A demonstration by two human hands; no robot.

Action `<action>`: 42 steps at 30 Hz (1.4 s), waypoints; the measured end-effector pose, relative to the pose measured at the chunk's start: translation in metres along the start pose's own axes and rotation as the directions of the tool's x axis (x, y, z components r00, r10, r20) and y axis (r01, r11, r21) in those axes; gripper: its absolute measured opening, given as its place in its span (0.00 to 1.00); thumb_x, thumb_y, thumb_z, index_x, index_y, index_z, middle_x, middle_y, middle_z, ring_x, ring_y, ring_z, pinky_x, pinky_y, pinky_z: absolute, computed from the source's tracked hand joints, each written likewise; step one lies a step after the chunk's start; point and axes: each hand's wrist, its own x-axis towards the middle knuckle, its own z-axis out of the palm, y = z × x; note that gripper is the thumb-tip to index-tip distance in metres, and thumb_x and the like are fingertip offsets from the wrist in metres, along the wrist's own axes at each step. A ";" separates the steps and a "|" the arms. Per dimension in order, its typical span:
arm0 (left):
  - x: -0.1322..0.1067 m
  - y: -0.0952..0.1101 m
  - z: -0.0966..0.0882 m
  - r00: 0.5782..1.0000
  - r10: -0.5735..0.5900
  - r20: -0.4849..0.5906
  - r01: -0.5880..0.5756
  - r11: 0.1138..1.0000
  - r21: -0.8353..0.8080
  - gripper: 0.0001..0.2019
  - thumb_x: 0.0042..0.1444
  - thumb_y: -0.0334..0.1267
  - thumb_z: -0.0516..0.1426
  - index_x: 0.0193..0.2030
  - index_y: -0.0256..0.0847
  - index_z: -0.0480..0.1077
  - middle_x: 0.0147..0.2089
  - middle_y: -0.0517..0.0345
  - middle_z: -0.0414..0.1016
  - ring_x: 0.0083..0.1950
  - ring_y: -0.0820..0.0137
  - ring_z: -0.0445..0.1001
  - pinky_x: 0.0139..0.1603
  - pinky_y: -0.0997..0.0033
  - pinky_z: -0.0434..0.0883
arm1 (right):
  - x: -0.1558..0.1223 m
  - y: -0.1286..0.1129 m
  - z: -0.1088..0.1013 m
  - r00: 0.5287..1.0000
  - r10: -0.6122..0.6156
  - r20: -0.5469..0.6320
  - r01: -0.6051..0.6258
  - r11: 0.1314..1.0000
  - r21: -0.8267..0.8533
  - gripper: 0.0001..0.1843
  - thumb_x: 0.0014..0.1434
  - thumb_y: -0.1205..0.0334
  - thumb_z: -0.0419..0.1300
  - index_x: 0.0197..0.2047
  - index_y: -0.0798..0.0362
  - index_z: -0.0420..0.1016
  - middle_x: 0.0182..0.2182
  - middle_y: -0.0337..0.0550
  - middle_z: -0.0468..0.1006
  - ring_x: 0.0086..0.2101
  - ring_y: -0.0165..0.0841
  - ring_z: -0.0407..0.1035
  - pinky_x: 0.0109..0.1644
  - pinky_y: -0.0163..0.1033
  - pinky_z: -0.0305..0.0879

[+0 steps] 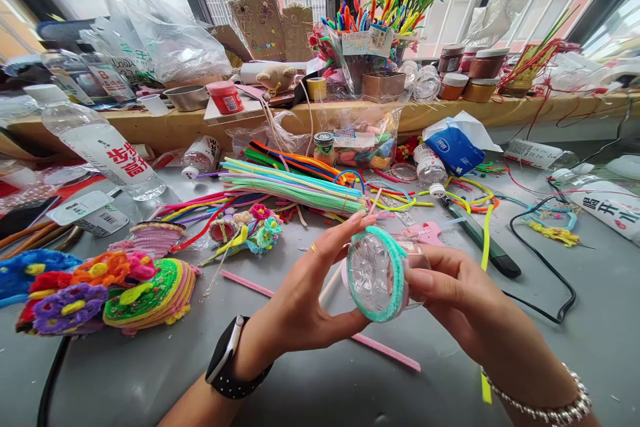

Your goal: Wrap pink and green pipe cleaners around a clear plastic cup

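Both hands hold a clear plastic bottle base (pixel 371 275), tilted so that its ridged round end faces left toward the camera. A teal fuzzy pipe cleaner (pixel 397 273) circles its edge. My left hand (pixel 305 300), with a black-strapped watch on the wrist, spans the round end, fingertips at the top and thumb at the bottom. From the right, my right hand (pixel 460 300) grips the bottle's side, its thumb against the teal ring; its other fingers are partly hidden behind. A pink pipe cleaner (pixel 387 352) lies on the table beneath my hands.
A bundle of pastel pipe cleaners (pixel 295 187) lies behind my hands. Fuzzy flower crafts (pixel 105 290) sit at left. On the right are a green-black utility knife (pixel 487 240) and a black cable (pixel 537 307). Several water bottles (pixel 107 150) lie about; a cluttered wooden ledge (pixel 280 121) runs behind.
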 end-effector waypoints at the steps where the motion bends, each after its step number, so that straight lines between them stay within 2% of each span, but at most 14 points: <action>1: 0.000 0.000 0.000 1.000 0.007 -0.003 -0.007 1.000 0.008 0.46 0.45 0.28 0.63 0.67 0.49 0.43 0.66 0.46 0.57 0.65 0.59 0.60 0.58 0.61 0.68 | 0.000 0.000 0.000 1.000 0.001 -0.003 -0.001 1.000 -0.003 0.08 0.51 0.58 0.65 0.27 0.54 0.79 0.25 0.37 0.76 0.28 0.24 0.68 0.35 0.27 0.67; 9: 0.001 0.002 0.001 0.999 0.044 -0.031 -0.040 0.993 0.113 0.45 0.46 0.30 0.63 0.67 0.48 0.45 0.65 0.46 0.60 0.62 0.57 0.63 0.61 0.52 0.64 | -0.002 -0.002 0.000 1.000 0.012 -0.008 -0.013 1.000 -0.024 0.07 0.51 0.59 0.65 0.28 0.54 0.79 0.26 0.38 0.77 0.30 0.27 0.70 0.37 0.30 0.69; 31: -0.001 -0.004 0.002 0.988 0.151 -0.027 -0.145 0.977 0.155 0.46 0.44 0.30 0.65 0.67 0.43 0.45 0.64 0.44 0.60 0.62 0.59 0.63 0.60 0.57 0.66 | -0.002 0.000 -0.001 1.000 0.022 -0.013 -0.022 1.000 0.004 0.06 0.51 0.60 0.65 0.31 0.54 0.79 0.27 0.38 0.78 0.30 0.27 0.72 0.37 0.31 0.70; 42: -0.001 0.000 0.002 0.994 0.104 -0.029 -0.099 0.985 0.140 0.45 0.44 0.29 0.64 0.67 0.45 0.45 0.64 0.44 0.60 0.62 0.58 0.63 0.59 0.55 0.67 | -0.003 -0.002 0.000 0.999 0.025 -0.034 -0.027 0.999 -0.045 0.08 0.49 0.58 0.65 0.28 0.55 0.78 0.25 0.40 0.76 0.29 0.30 0.70 0.37 0.35 0.70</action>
